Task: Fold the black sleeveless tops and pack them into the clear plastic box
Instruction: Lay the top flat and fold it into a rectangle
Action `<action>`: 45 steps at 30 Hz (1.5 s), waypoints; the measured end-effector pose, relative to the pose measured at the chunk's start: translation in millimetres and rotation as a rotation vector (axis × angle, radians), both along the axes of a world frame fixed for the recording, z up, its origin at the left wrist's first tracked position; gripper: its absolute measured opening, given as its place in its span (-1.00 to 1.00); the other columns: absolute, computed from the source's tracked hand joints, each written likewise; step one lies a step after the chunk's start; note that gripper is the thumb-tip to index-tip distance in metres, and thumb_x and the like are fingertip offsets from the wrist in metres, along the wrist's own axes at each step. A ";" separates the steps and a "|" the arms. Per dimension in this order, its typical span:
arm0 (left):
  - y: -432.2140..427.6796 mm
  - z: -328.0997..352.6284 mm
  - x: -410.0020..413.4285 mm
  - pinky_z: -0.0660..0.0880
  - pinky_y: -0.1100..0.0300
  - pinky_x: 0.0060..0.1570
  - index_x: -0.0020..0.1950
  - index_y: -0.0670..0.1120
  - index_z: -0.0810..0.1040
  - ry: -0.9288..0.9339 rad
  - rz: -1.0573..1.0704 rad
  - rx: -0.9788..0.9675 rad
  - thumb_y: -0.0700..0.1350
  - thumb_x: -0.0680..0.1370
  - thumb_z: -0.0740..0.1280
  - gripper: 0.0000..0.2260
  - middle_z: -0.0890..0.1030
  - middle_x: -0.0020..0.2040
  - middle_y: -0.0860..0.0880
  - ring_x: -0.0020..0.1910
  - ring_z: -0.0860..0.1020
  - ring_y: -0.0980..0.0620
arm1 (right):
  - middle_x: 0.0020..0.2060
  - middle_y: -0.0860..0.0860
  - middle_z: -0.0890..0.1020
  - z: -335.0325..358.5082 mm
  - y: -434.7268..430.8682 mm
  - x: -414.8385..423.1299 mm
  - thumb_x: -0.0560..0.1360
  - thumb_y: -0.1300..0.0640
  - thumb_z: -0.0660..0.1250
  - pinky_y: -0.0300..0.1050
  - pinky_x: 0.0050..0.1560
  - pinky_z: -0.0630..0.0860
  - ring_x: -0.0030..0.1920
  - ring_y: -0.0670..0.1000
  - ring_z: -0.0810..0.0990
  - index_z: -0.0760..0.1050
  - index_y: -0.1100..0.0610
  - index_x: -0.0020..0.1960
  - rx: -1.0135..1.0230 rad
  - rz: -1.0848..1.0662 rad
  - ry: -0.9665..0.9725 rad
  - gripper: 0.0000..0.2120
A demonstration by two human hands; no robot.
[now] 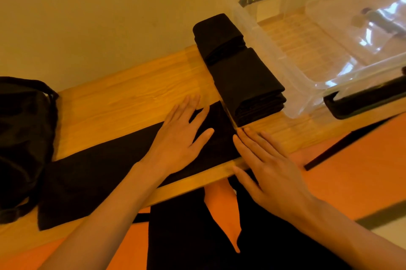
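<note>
I am pressing my left hand point(182, 135) flat on a black top point(105, 171) that is lying folded into a long strip across the wooden table point(123, 94), my fingers spread wide and pinching nothing. My right hand point(270, 173) is lying palm down at the strip's right end, fingers straight and held close together, their tips reaching just up to the corner of the nearest folded bundle; I am gripping nothing with it either. The strip is running from the table's near left edge up toward the middle, and its right end is sitting under my left fingers. Two finished folded tops are sitting in a row just beyond my hands: the nearer folded top point(250, 87) and the farther folded top point(219, 37), touching end to end. The clear plastic box point(292, 85) is standing just to their right on the table, with dark latches at its near and far ends, and I am seeing no top inside it. A heap of unfolded black tops point(24, 138) is resting at the table's left end, touching the strip's left corner
</note>
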State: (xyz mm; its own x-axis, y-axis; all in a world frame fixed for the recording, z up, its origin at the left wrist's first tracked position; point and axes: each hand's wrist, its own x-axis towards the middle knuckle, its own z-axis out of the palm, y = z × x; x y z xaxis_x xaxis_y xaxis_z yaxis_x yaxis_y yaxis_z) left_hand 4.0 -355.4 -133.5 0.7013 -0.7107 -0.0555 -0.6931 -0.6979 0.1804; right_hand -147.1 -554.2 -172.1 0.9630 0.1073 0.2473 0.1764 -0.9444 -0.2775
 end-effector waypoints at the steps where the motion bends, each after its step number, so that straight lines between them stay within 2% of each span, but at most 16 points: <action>1: -5.4 0.8 -0.7 -0.20 0.06 0.60 0.67 0.08 -0.03 -0.020 -0.052 -0.025 0.31 0.65 -0.15 -0.38 -0.16 0.67 0.03 0.63 -0.25 0.07 | 0.54 0.08 0.33 -1.8 -2.0 -2.0 0.69 -0.17 0.04 0.10 0.57 0.18 0.59 0.00 0.18 0.33 0.15 0.55 0.026 -0.003 -0.039 -0.44; 4: -15.1 -6.3 -2.2 -0.15 0.01 0.61 0.67 0.05 -0.03 -0.061 -0.204 0.019 0.30 0.67 -0.10 -0.38 -0.11 0.67 0.01 0.63 -0.22 0.07 | 0.55 0.11 0.31 -7.6 -3.4 -8.7 0.67 -0.09 0.16 0.13 0.57 0.16 0.59 0.05 0.18 0.34 0.18 0.54 0.014 0.060 -0.132 -0.47; 7: -16.0 -11.9 2.6 -0.10 -0.05 0.61 0.67 0.05 -0.11 -0.089 -0.194 0.102 0.35 0.65 -0.12 -0.33 -0.13 0.67 0.03 0.63 -0.23 0.08 | 0.57 0.11 0.27 -14.3 -3.4 -11.4 0.65 -0.06 0.23 0.20 0.54 0.22 0.60 0.08 0.16 0.30 0.20 0.55 -0.051 0.159 -0.145 -0.44; 13: -18.7 -10.7 6.6 -0.08 -0.04 0.61 0.67 0.00 -0.17 -0.108 -0.171 0.160 0.48 0.56 -0.18 -0.18 -0.17 0.67 0.01 0.62 -0.25 0.09 | 0.56 0.12 0.29 -22.0 -5.4 -19.2 0.62 -0.02 0.27 0.21 0.48 0.31 0.59 0.09 0.20 0.31 0.22 0.54 -0.030 0.119 -0.149 -0.43; 18: -22.3 -2.2 2.5 -0.16 -0.04 0.61 0.66 0.01 -0.25 -0.085 -0.160 0.160 0.55 0.50 -0.13 -0.08 -0.28 0.65 0.03 0.60 -0.34 0.09 | 0.43 0.10 0.49 -6.9 -5.4 -17.9 0.59 0.00 0.32 0.12 0.41 0.40 0.48 0.09 0.40 0.52 0.21 0.40 0.072 0.083 -0.266 -0.55; 22: -14.9 9.1 5.0 -0.21 0.01 0.60 0.66 -0.01 -0.25 -0.094 -0.179 0.035 0.38 0.62 -0.03 -0.22 -0.30 0.64 0.04 0.61 -0.32 0.09 | 0.43 0.13 0.48 7.1 -2.0 6.0 0.62 -0.01 0.25 0.09 0.48 0.33 0.50 0.08 0.38 0.50 0.25 0.41 0.057 0.116 -0.256 -0.53; 25: -9.0 4.0 9.8 -0.18 0.01 0.61 0.66 0.01 -0.21 -0.058 -0.263 0.077 0.26 0.68 -0.07 -0.35 -0.22 0.66 0.05 0.61 -0.29 0.12 | 0.48 0.14 0.42 -3.7 -3.2 13.2 0.64 -0.10 0.19 0.13 0.48 0.32 0.52 0.08 0.35 0.44 0.25 0.46 -0.016 0.134 -0.176 -0.46; 30: -7.8 -9.2 15.6 -0.13 0.00 0.61 0.67 0.06 -0.15 -0.088 -0.261 0.106 0.33 0.66 -0.10 -0.34 -0.15 0.66 0.06 0.63 -0.22 0.10 | 0.55 0.13 0.30 -6.9 -2.3 9.7 0.65 -0.22 0.12 0.14 0.52 0.25 0.57 0.07 0.25 0.31 0.22 0.55 -0.102 0.111 -0.085 -0.35; 35: -10.0 -9.0 19.4 -0.09 -0.03 0.61 0.67 0.07 -0.16 -0.086 -0.236 0.120 0.37 0.63 -0.10 -0.30 -0.15 0.66 0.05 0.63 -0.21 0.09 | 0.56 0.12 0.28 -8.8 -7.8 -2.7 0.64 -0.18 0.15 0.16 0.50 0.28 0.59 0.06 0.20 0.30 0.20 0.56 -0.090 0.127 -0.072 -0.37; 38: -8.6 -6.5 17.1 -0.09 -0.04 0.61 0.67 0.06 -0.15 -0.071 -0.240 0.103 0.35 0.63 -0.13 -0.32 -0.15 0.67 0.05 0.63 -0.23 0.09 | 0.52 0.11 0.37 -2.2 -8.6 -4.6 0.64 -0.16 0.17 0.15 0.46 0.34 0.55 0.08 0.28 0.39 0.20 0.50 -0.041 0.110 -0.095 -0.42; 41: -0.4 0.5 11.5 -0.15 0.01 0.61 0.67 0.03 -0.13 -0.037 -0.221 0.004 0.27 0.68 -0.12 -0.38 -0.17 0.67 0.06 0.63 -0.24 0.10 | 0.47 0.13 0.44 11.0 -3.7 5.8 0.65 -0.13 0.16 0.09 0.47 0.34 0.50 0.09 0.37 0.44 0.23 0.46 -0.003 0.106 -0.145 -0.45; 45: 10.7 0.3 5.5 -0.16 0.00 0.61 0.67 0.06 -0.12 -0.022 -0.266 0.084 0.26 0.69 -0.14 -0.42 -0.16 0.67 0.06 0.62 -0.25 0.11 | 0.54 0.15 0.32 6.6 5.8 18.0 0.67 -0.21 0.06 0.11 0.55 0.22 0.58 0.08 0.21 0.33 0.23 0.53 -0.133 0.157 -0.056 -0.36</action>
State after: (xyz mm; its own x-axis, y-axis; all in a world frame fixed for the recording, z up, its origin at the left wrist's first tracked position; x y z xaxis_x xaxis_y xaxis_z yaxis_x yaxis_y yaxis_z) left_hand 9.5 -344.7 -133.3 0.4925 -0.8635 -0.1086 -0.8570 -0.5029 0.1128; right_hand -129.2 -548.3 -165.5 0.9169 0.2904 0.2739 0.3361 -0.9318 -0.1373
